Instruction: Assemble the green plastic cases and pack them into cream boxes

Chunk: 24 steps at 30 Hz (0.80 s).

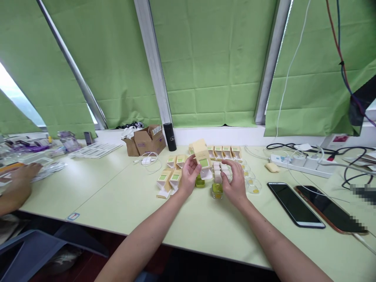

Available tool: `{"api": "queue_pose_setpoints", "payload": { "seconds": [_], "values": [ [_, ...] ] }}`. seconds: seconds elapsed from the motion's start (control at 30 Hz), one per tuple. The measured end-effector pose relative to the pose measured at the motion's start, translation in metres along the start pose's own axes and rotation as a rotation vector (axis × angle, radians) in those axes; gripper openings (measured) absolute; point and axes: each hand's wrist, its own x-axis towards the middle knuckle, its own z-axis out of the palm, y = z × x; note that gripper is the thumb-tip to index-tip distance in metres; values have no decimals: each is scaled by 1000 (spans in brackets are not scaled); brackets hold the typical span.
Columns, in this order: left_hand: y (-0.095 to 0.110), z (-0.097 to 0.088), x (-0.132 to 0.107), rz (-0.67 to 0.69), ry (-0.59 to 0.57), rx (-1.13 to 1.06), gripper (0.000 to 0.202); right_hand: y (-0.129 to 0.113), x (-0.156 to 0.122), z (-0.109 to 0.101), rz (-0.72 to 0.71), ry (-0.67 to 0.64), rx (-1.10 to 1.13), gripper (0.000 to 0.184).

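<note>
- Green blinds [211,62] hang behind a pale green worktop [117,196] that runs the whole width of our view.
- Our left hand [189,174] is closed around a beige carton [202,154] with a green label. It holds the carton tilted above the worktop, with a white flap hanging open at the bottom.
- Our right hand [233,180] is just beside it, fingers curled down over some small white pieces. We cannot tell whether it grips anything.
- A small clear jar [217,190] with yellow-green contents stands at the right hand's thumb, and a green lid [200,183] lies below the carton.
- A row of like cartons [223,152] stands behind the hands, and an opened group [170,180] lies to the left of them.
- Clear round lids [252,186] sit to the right of the right hand.
- Two phones [295,203] lie face up further right, near a white power strip [296,161] with tangled cables.
- A black cylinder [169,137] and a brown cardboard box [148,141] stand by the sill.
- Another person's hand [25,174] rests on the worktop at far left, well apart from ours.
</note>
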Motion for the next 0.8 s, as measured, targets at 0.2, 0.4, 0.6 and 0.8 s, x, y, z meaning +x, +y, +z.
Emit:
{"api": "queue_pose_setpoints", "payload": {
  "seconds": [0.2, 0.4, 0.6, 0.8],
  "values": [
    [8, 7, -8, -143, -43, -81, 77, -3, 1, 0, -67, -52, 92, 42],
    [11, 12, -9, -172, -13, -137, 71, -6, -1, 2, -69, -79, 201, 46],
    [16, 16, -11, -171, -53, -129, 65, -6, -2, 3, -71, -127, 302, 43],
    [17, 15, -12, -149, -87, -92, 60, -3, -4, 3, -10, -181, 328, 40]
  ]
}}
